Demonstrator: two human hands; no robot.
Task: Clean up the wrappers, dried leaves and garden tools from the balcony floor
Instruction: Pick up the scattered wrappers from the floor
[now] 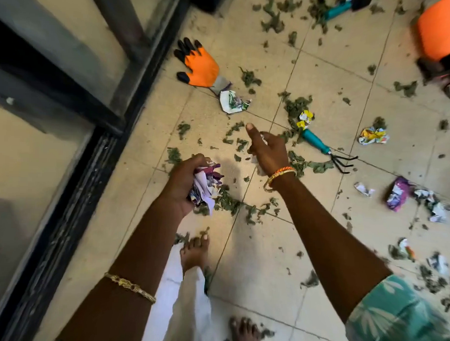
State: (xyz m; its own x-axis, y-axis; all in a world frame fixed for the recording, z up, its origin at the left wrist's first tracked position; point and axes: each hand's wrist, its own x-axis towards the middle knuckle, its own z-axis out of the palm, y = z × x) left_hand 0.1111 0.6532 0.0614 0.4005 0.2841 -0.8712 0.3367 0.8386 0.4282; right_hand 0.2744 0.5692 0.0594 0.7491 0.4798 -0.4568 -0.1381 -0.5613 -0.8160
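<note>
My left hand (pixel 185 179) grips a bunch of crumpled purple and white wrappers (pixel 205 186) above the tiled floor (pixel 329 79). My right hand (pixel 266 150) is held out a little farther, fingers curled round a small white crumpled wrapper that is mostly hidden, thumb stretched forward. Beyond it lie a white and green wrapper (pixel 232 101) and an orange and black glove (pixel 197 63). A teal-handled hand rake (pixel 321 145) lies to the right with a yellow wrapper (pixel 305 119) at its handle end. Dried leaves (pixel 230 201) are scattered all over.
More wrappers lie at the right: a yellow one (pixel 373 136), a purple one (pixel 398 193), white ones (pixel 433 203). A second teal-handled tool (pixel 338 8) lies at the top. An orange container (pixel 441 35) stands top right. A dark door frame (pixel 73 170) runs along the left. My bare feet (pixel 194 253) stand below.
</note>
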